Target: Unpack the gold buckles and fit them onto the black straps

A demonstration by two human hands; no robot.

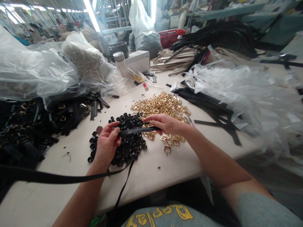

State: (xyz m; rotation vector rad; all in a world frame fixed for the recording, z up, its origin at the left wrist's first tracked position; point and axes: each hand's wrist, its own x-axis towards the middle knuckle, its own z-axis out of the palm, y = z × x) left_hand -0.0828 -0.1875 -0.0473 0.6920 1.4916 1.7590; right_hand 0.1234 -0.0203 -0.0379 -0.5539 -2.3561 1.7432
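Note:
My left hand (107, 143) is closed around a narrow black strap (138, 130), which runs across to my right hand (164, 123). That hand pinches the strap's other end with thumb and fingers. Both hands hover over a heap of small black loops (129, 146) on the white table (165, 167). A pile of gold metal buckles (161, 105) lies just beyond my right hand, with a few loose ones (169, 142) beside my wrist. A long tail of black strap (59, 178) trails off to the left and down over the table edge.
Finished black straps with buckles (28, 126) are heaped at the left under clear plastic bags (35, 72). Crumpled clear plastic (248, 91) and loose black straps (213, 110) fill the right. A metal flask (119, 63), white box (138, 60) and red basket (171, 36) stand at the back.

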